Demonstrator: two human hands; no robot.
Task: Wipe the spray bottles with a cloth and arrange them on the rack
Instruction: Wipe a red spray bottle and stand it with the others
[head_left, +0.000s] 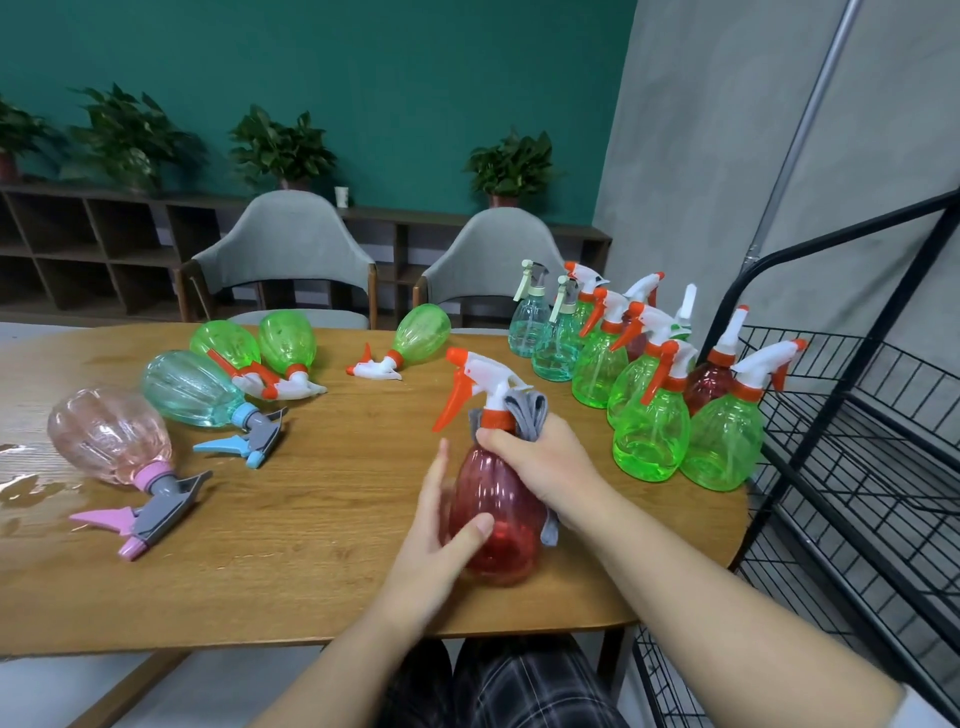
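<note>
red bottle upright, cloth mostly hidden under right hand

Surroundings: wooden table, seating, shelving, plants.

Across the table from me stand two grey padded chairs: the left chair and the right chair, both pushed in close to the far edge. Behind them a long, low dark shelf unit runs along the teal wall. On top of it stand four potted plants and a small white cup. A grey wall rises on my right, with a metal pole leaning across it. A wet patch shines at the table's left edge. My plaid trousers show below the near edge.
</note>
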